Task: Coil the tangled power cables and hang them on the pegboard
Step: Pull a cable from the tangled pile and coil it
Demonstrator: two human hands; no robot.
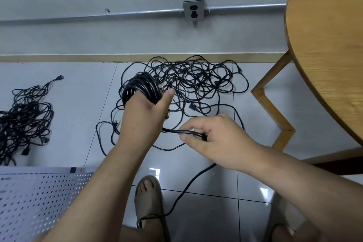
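Note:
My left hand [144, 113] is raised over the floor with a coil of black power cable [142, 86] wound around its fingers, thumb sticking up to the right. My right hand [214, 139] pinches the loose run of the same cable [176, 131] just right of the left wrist. That cable trails down past my sandalled foot [149, 200]. Behind the hands a tangled pile of black cables [196, 80] lies on the tiles by the wall. A white pegboard [39, 196] lies flat at the lower left.
A second heap of black cables [25, 120] lies on the floor at the left. A round wooden table [330, 45] and its leg [271, 96] crowd the right side. A metal socket box [194, 10] and conduit run along the grey wall.

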